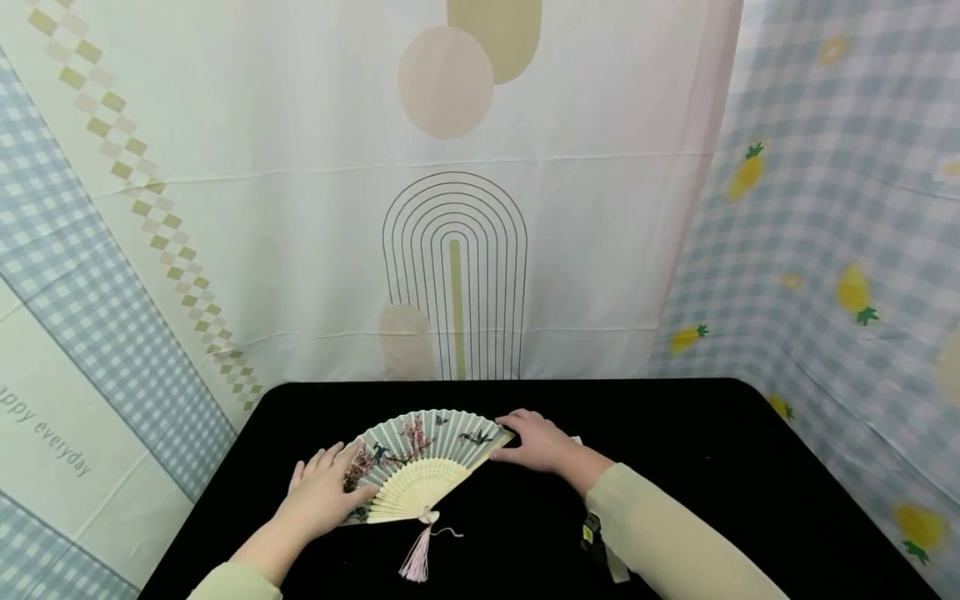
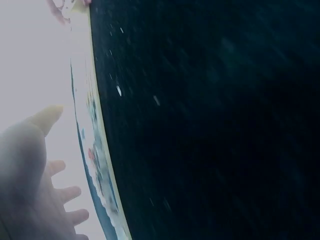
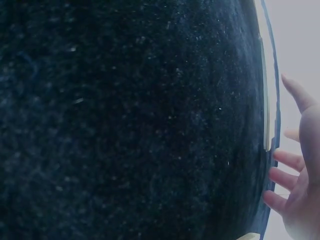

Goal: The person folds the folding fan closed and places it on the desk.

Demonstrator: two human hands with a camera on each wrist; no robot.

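A: Quick pass. What's on the bench point(image 1: 712, 467)?

B: Black-covered bench, one folding fan point(image 1: 420, 462) spread open flat, near the front-left of centre. Pale blue leaf with pink blossom and dark birds, cream slatted ribs, pivot toward the person, pink tassel point(image 1: 417, 558) trailing off the pivot.

A: Left hand point(image 1: 324, 492)?

B: Lying on the fan's left end, fingers straight and slightly spread, palm down, pressing rather than gripping. Left wrist view is blurry but agrees: fingers point(image 2: 60, 167) extended next to the fan's edge point(image 2: 97, 150), nothing curled round it.

A: Right hand point(image 1: 536, 442)?

B: At the fan's right end, over the outer guard stick. Fingers lightly bent, tips touching the upper right corner of the leaf. Can't confirm a pinch from the head view; in the right wrist view the fingers point(image 3: 287, 177) look extended by the fan edge point(image 3: 270, 115). Calling it released, just touching.

A: Anything else?

B: Small dark object with a yellow-green label point(image 1: 592, 533) on the bench just beside the right sleeve point(image 1: 675, 542), too small to identify. Printed cloth backdrop point(image 1: 457, 208) behind, arch pattern centre, pineapple gingham right.
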